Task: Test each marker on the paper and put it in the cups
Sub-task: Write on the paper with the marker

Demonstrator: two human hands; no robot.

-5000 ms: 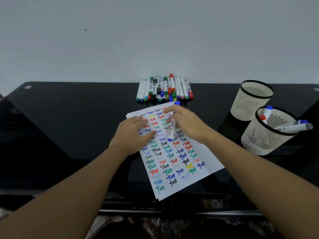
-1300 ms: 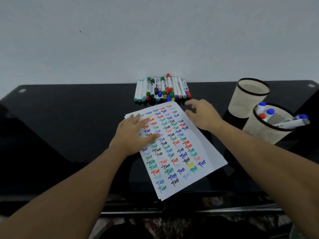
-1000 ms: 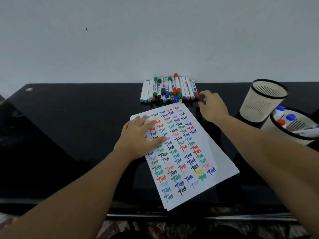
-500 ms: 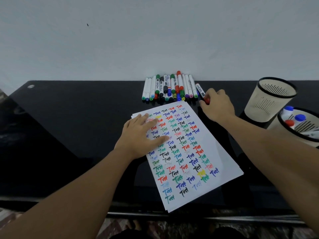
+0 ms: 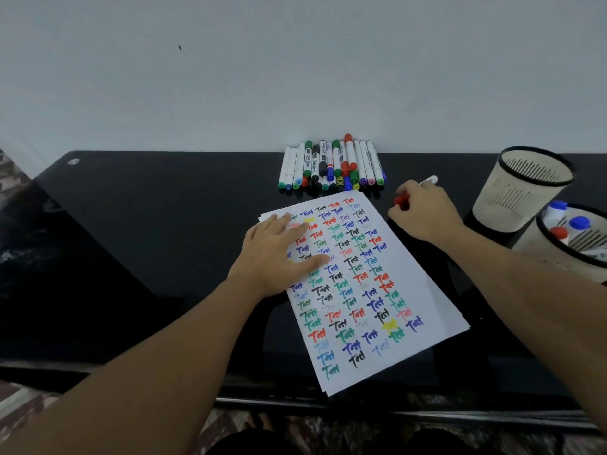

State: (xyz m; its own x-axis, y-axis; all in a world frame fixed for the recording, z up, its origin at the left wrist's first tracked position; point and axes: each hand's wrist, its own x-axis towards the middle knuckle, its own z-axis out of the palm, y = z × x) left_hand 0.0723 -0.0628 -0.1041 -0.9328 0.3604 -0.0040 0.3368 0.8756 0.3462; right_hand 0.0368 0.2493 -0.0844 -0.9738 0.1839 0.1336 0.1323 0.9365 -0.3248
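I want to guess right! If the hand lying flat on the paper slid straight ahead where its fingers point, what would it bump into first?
Probably the row of markers at the wall. The left hand points up the paper toward them; only paper and bare black table seem between.

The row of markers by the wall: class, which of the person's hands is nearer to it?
Right. The right hand sits just beside the row of markers, gripping a red-capped marker. The left hand lies flat on the paper, farther from the wall.
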